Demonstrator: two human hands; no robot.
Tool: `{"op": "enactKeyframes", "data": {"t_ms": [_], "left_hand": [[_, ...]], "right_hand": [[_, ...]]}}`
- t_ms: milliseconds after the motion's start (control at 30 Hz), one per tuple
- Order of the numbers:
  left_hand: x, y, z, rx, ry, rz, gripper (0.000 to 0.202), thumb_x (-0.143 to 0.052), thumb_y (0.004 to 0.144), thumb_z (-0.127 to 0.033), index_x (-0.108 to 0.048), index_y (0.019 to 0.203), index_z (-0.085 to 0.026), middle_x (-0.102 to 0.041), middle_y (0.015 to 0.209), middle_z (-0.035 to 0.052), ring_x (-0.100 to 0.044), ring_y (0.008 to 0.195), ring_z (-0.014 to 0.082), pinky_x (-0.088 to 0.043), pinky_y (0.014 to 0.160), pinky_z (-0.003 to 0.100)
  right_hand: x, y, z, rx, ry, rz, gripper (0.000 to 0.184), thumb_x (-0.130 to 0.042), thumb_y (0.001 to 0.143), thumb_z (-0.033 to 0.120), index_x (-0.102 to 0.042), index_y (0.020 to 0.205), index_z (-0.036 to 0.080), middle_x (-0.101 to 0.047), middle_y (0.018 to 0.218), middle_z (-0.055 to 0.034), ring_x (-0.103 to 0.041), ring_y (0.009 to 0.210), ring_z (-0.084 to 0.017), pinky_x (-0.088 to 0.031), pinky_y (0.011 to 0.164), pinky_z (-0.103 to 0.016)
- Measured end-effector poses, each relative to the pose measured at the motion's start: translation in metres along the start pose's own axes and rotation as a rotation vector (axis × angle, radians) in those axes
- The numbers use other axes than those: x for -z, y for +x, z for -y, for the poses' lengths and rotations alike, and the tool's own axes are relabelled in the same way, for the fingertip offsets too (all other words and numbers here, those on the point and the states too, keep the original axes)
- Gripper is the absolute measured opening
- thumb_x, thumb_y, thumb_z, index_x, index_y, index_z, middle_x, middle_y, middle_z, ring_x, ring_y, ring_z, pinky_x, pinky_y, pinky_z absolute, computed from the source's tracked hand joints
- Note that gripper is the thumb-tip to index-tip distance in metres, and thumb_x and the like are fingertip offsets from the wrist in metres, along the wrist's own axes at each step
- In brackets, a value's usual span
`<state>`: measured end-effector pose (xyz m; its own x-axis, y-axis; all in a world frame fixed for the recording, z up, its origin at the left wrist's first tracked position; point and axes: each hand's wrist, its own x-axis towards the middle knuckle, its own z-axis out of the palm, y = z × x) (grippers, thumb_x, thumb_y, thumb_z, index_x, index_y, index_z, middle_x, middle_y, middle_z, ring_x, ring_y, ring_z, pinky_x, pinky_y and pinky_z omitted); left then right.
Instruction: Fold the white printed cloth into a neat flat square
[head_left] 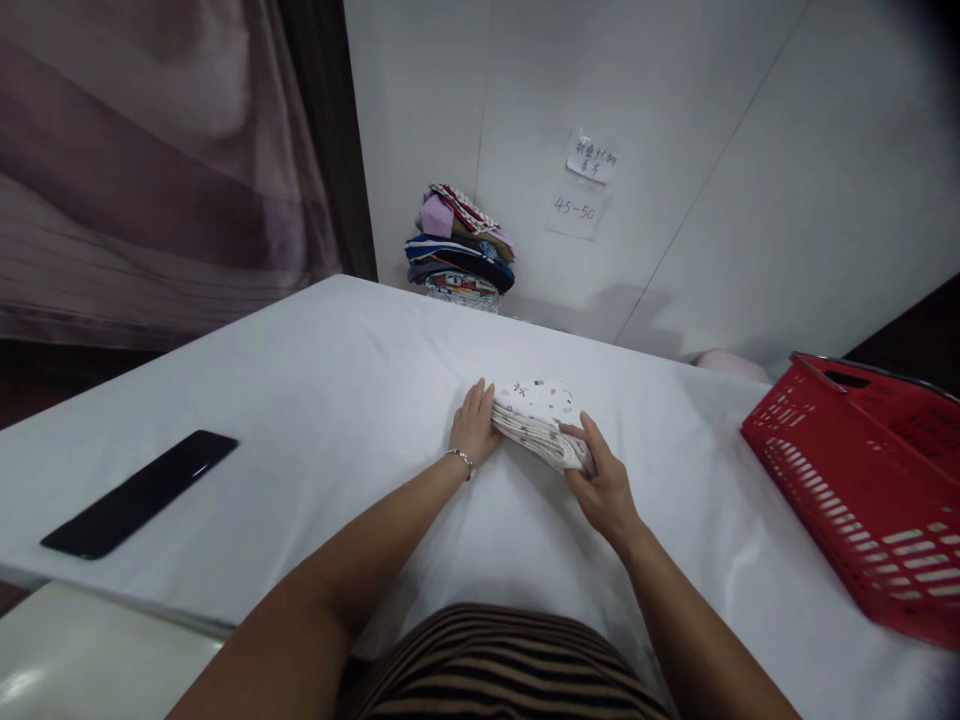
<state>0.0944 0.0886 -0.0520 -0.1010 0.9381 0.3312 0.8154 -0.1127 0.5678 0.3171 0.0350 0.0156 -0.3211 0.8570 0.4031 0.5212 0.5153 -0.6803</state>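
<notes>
A folded white cloth (pixel 536 412) with a small dark print lies on the white-covered table in front of me, its stacked layers facing me. My right hand (pixel 604 485) grips the cloth's right end, with fingers on top and the thumb below. On the other side, my left hand (pixel 475 425) rests with fingers stretched out against the cloth's left edge. A bracelet (pixel 463 462) circles the left wrist. The underside of the cloth is hidden.
A red plastic basket (pixel 855 490) stands at the table's right side. To the left lies a flat black object (pixel 142 495). Beyond the far edge, a pile of folded fabrics (pixel 459 245) rises against the wall, beside paper notes (pixel 592 160). A pinkish curtain (pixel 150 170) hangs at left.
</notes>
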Motion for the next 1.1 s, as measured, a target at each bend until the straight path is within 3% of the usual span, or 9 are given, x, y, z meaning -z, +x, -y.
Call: {"op": "enactKeyframes", "data": {"t_ms": [233, 367, 433, 533, 633, 700, 800, 967, 1100], "left_hand": [[0.028, 0.033, 0.005, -0.284, 0.092, 0.151, 0.044, -0.053, 0.07, -0.013, -0.056, 0.113, -0.022, -0.06, 0.118, 0.0073, -0.034, 0.13, 0.0238, -0.011, 0.111, 0.044], [0.07, 0.037, -0.023, -0.369, -0.005, 0.198, 0.033, -0.056, 0.069, -0.019, -0.06, 0.102, -0.022, -0.063, 0.108, 0.0049, -0.047, 0.118, 0.0228, -0.008, 0.112, 0.043], [0.095, 0.034, -0.045, -0.311, -0.141, 0.264, 0.032, -0.059, 0.068, -0.022, -0.061, 0.1, -0.024, -0.065, 0.104, 0.0017, -0.054, 0.106, 0.021, -0.012, 0.111, 0.041], [0.126, 0.025, -0.077, -0.08, -0.46, 0.421, 0.03, -0.066, 0.064, -0.025, -0.066, 0.093, -0.024, -0.067, 0.096, 0.0012, -0.058, 0.097, 0.0216, -0.038, 0.096, 0.036], [0.134, 0.015, -0.097, 0.158, -0.815, 0.631, 0.031, -0.071, 0.061, -0.023, -0.067, 0.091, -0.022, -0.068, 0.092, 0.0033, -0.061, 0.089, 0.0201, -0.048, 0.077, 0.029], [0.125, 0.009, -0.099, 0.269, -0.973, 0.748, 0.028, -0.072, 0.061, -0.025, -0.067, 0.088, -0.019, -0.069, 0.089, 0.0056, -0.062, 0.082, 0.0188, -0.049, 0.069, 0.027], [0.094, 0.003, -0.083, 0.415, -1.063, 0.816, 0.027, -0.072, 0.062, -0.03, -0.066, 0.084, -0.016, -0.069, 0.082, 0.0078, -0.063, 0.074, 0.018, -0.05, 0.063, 0.027], [0.039, -0.004, -0.029, 0.746, -0.784, 0.62, 0.017, -0.071, 0.06, -0.025, -0.06, 0.069, -0.016, -0.066, 0.07, 0.0056, -0.062, 0.07, 0.0198, -0.05, 0.058, 0.028], [0.027, -0.011, -0.007, 0.607, -0.55, 0.554, 0.013, -0.065, 0.065, -0.028, -0.059, 0.066, -0.017, -0.063, 0.068, 0.0046, -0.061, 0.067, 0.0205, -0.046, 0.055, 0.027]], "right_hand": [[0.06, 0.022, 0.003, -0.082, 0.174, -0.055, 0.077, -0.059, 0.074, 0.022, -0.023, 0.142, 0.026, -0.059, 0.122, -0.0062, -0.059, 0.097, -0.019, -0.05, 0.082, -0.033], [0.112, 0.044, 0.006, -0.131, 0.328, -0.148, 0.084, -0.065, 0.071, 0.022, -0.022, 0.143, 0.028, -0.059, 0.121, -0.0075, -0.061, 0.095, -0.02, -0.052, 0.078, -0.033], [0.14, 0.059, 0.007, -0.155, 0.365, -0.178, 0.087, -0.067, 0.068, 0.021, -0.022, 0.143, 0.03, -0.06, 0.118, -0.0063, -0.062, 0.094, -0.02, -0.053, 0.076, -0.033], [0.176, 0.089, 0.004, -0.158, 0.402, -0.162, 0.089, -0.068, 0.067, 0.016, -0.023, 0.142, 0.031, -0.062, 0.115, -0.0057, -0.063, 0.093, -0.02, -0.053, 0.076, -0.034], [0.19, 0.127, -0.007, -0.179, 0.398, -0.054, 0.088, -0.067, 0.066, 0.012, -0.025, 0.142, 0.029, -0.063, 0.114, -0.0069, -0.065, 0.088, -0.02, -0.054, 0.074, -0.035], [0.181, 0.156, -0.019, -0.218, 0.382, 0.058, 0.089, -0.066, 0.065, 0.008, -0.025, 0.142, 0.026, -0.064, 0.112, -0.0076, -0.065, 0.084, -0.019, -0.055, 0.072, -0.033], [0.136, 0.193, -0.043, -0.296, 0.277, 0.181, 0.089, -0.062, 0.064, 0.003, -0.024, 0.143, 0.02, -0.065, 0.108, -0.0091, -0.065, 0.078, -0.018, -0.054, 0.068, -0.03], [0.022, 0.215, -0.086, -0.339, -0.132, 0.286, 0.081, -0.063, 0.063, 0.002, -0.036, 0.139, 0.015, -0.066, 0.106, -0.0101, -0.064, 0.083, -0.02, -0.052, 0.075, -0.03], [-0.039, 0.207, -0.112, -0.305, -0.191, 0.323, 0.071, -0.058, 0.068, 0.002, -0.041, 0.136, 0.016, -0.061, 0.117, -0.0121, -0.058, 0.103, -0.026, -0.046, 0.089, -0.036]]}}
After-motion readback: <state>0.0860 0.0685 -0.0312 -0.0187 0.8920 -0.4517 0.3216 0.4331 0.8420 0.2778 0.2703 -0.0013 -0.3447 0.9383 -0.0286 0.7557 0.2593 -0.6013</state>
